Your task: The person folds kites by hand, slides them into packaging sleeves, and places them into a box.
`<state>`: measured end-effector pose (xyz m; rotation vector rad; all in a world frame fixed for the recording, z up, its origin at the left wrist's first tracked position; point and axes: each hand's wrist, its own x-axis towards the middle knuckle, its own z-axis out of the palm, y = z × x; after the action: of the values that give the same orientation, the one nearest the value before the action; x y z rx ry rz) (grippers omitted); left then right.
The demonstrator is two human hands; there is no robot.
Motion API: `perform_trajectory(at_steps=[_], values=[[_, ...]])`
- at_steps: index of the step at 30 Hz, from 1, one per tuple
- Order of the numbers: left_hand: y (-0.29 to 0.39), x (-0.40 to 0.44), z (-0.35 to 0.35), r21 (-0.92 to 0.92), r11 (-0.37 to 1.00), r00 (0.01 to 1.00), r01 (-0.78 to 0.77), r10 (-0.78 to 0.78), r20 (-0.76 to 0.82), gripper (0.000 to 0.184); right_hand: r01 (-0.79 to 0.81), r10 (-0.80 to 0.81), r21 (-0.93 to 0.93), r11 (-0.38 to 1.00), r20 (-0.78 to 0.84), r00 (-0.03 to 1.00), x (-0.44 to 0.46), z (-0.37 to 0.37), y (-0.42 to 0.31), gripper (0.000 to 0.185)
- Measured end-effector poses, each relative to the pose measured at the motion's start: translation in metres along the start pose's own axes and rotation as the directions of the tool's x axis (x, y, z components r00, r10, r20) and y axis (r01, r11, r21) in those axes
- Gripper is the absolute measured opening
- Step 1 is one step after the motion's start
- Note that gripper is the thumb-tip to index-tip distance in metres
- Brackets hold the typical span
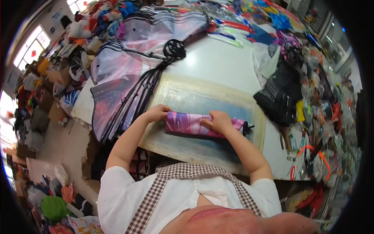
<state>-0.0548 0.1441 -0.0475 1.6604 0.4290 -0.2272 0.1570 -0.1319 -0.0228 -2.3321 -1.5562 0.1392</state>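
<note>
On the mat in front of me lies a folded bundle of pink-and-purple printed cloth [187, 123]. It has a dark lower edge, and a thin black tip sticks out at its right end. My left hand [157, 113] grips the bundle's upper left corner with bent fingers. Farther right, my right hand [220, 121] holds it from above, thumb stretched across the printed face and the other fingers partly hidden. Left of the mat, a stack of similar printed cloth [113, 78] is spread out, with black rods [142, 87] gathered over it.
The yellow-edged mat [249, 94] lies on a white table [222, 58]. A black plastic bag [279, 93] and small tools [286, 139] sit to the right. Colourful bags and materials [280, 21] are heaped at the back. Cardboard boxes [58, 76] stand left of the table.
</note>
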Motion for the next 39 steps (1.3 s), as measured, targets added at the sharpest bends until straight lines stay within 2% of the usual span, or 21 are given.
perform_trajectory(at_steps=[2, 3, 4, 6, 7, 9, 10, 15, 17, 18, 20, 21, 22, 23, 24, 27, 29, 33, 35, 37, 39], values=[[-0.019, 0.004, 0.009, 0.224, 0.972, 0.986, -0.065, 0.098, -0.136, 0.025, -0.076, 0.076, 0.015, 0.997, 0.039, 0.996, -0.017, 0.001, -0.002, 0.073], [-0.025, 0.009, 0.013, 0.341, 0.935, 0.970, -0.097, 0.165, -0.176, 0.025, -0.039, 0.037, 0.029, 0.999, 0.061, 0.997, -0.019, 0.000, 0.000, 0.072], [-0.025, 0.008, 0.018, 0.349, 0.932, 0.983, -0.097, 0.145, -0.114, 0.025, -0.010, 0.006, 0.049, 0.999, 0.079, 0.997, -0.025, -0.001, 0.001, 0.072], [-0.013, 0.000, 0.036, 0.406, 0.914, 0.966, -0.017, 0.120, -0.228, 0.026, -0.099, 0.092, 0.059, 0.993, 0.113, 0.989, -0.043, -0.012, -0.001, 0.072], [-0.010, 0.004, 0.049, 0.421, 0.907, 0.981, -0.029, 0.107, -0.162, 0.026, -0.113, 0.105, 0.054, 0.992, 0.143, 0.984, -0.056, -0.019, 0.000, 0.072], [-0.006, 0.011, 0.072, 0.032, 0.989, 0.974, -0.141, 0.145, -0.174, 0.028, -0.232, 0.218, 0.090, 0.969, 0.144, 0.965, -0.090, -0.030, 0.002, 0.072], [0.000, 0.016, 0.083, -0.174, 0.968, 0.969, -0.181, 0.145, -0.199, 0.029, -0.276, 0.259, 0.112, 0.955, 0.146, 0.955, -0.104, -0.035, 0.004, 0.072], [0.062, 0.041, 0.145, -0.089, 0.989, 0.993, -0.119, 0.116, -0.037, 0.036, -0.494, 0.484, 0.174, 0.852, 0.101, 0.869, -0.174, -0.041, 0.028, 0.076], [0.066, 0.076, 0.161, 0.157, 0.960, 0.973, -0.230, 0.221, 0.072, 0.035, -0.560, 0.553, 0.189, 0.807, 0.094, 0.828, -0.200, -0.046, 0.032, 0.076], [0.072, 0.097, 0.170, 0.269, 0.918, 0.955, -0.292, 0.265, 0.131, 0.035, -0.611, 0.608, 0.200, 0.766, 0.087, 0.789, -0.211, -0.050, 0.033, 0.076], [0.108, 0.164, 0.189, 0.674, 0.681, 0.955, -0.287, 0.259, 0.145, 0.028, -0.661, 0.661, 0.201, 0.723, 0.077, 0.746, -0.230, -0.054, 0.038, 0.076], [0.125, 0.194, 0.202, 0.699, 0.548, 0.855, -0.458, 0.487, 0.178, 0.023, -0.699, 0.701, 0.198, 0.688, 0.070, 0.710, -0.238, -0.052, 0.043, 0.072], [0.143, 0.223, 0.217, 0.716, 0.375, 0.698, -0.588, 0.682, 0.216, 0.019, -0.733, 0.737, 0.193, 0.653, 0.061, 0.673, -0.244, -0.050, 0.049, 0.069], [0.153, 0.260, 0.231, 0.750, 0.289, 0.643, -0.595, 0.732, 0.227, 0.017, -0.763, 0.770, 0.185, 0.619, 0.048, 0.636, -0.248, -0.048, 0.053, 0.066], [0.162, 0.296, 0.247, 0.781, 0.198, 0.579, -0.592, 0.779, 0.240, 0.016, -0.759, 0.766, 0.168, 0.629, 0.033, 0.642, -0.250, -0.045, 0.054, 0.066], [0.186, 0.354, 0.293, 0.815, 0.162, 0.519, -0.556, 0.833, 0.189, 0.013, -0.760, 0.772, 0.140, 0.634, -0.048, 0.634, -0.247, -0.040, 0.053, 0.065], [0.186, 0.381, 0.312, 0.880, 0.011, 0.617, -0.475, 0.717, 0.324, 0.009, -0.745, 0.759, 0.150, 0.650, -0.073, 0.647, -0.246, -0.039, 0.052, 0.070], [0.230, 0.368, 0.291, 0.853, 0.105, 0.621, -0.511, 0.731, 0.282, 0.010, -0.732, 0.747, 0.148, 0.665, -0.097, 0.658, -0.248, -0.038, 0.053, 0.071], [0.258, 0.338, 0.251, 0.809, 0.256, 0.650, -0.529, 0.735, 0.193, 0.009, -0.724, 0.738, 0.149, 0.674, -0.089, 0.669, -0.246, -0.038, 0.053, 0.071], [0.271, 0.286, 0.192, 0.813, 0.278, 0.630, -0.512, 0.764, 0.135, 0.011, -0.757, 0.771, 0.167, 0.632, -0.037, 0.635, -0.245, -0.040, 0.052, 0.068], [0.264, 0.217, 0.143, 0.942, 0.138, 0.614, -0.306, 0.785, 0.085, 0.013, -0.751, 0.760, 0.165, 0.639, 0.015, 0.650, -0.245, -0.041, 0.050, 0.066]])
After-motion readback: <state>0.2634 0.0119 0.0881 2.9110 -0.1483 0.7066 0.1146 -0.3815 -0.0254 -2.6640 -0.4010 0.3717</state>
